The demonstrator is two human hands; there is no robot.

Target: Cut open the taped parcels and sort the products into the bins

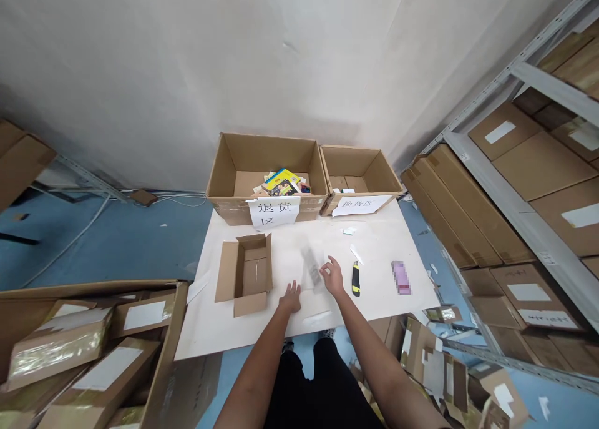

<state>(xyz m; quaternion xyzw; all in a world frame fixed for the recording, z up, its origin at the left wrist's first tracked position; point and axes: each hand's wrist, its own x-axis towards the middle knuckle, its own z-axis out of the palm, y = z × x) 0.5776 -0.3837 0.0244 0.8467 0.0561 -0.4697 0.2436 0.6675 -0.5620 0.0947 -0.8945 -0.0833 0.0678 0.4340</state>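
Note:
My right hand [333, 278] pinches the edge of a thin, greyish, see-through strip [311, 264], smeared by motion, so its kind is unclear. Flat on the white table [299, 235] lies my left hand [291, 298], fingers spread, holding nothing. To its left stands a small open cardboard box [238, 306], its flaps folded outward and its inside bare. A black and yellow utility knife [356, 280] rests just right of my right hand. Farther right is a pink-purple item [401, 278], blurred out by pixelation.
Two cardboard bins with paper signs line the table's back: the left bin [219, 185] holds booklets, the right bin [390, 167] a few small things. A big carton [175, 310] of parcels stands at lower left. Shelves [496, 185] with boxes rise at right; parcels [435, 366] lie below.

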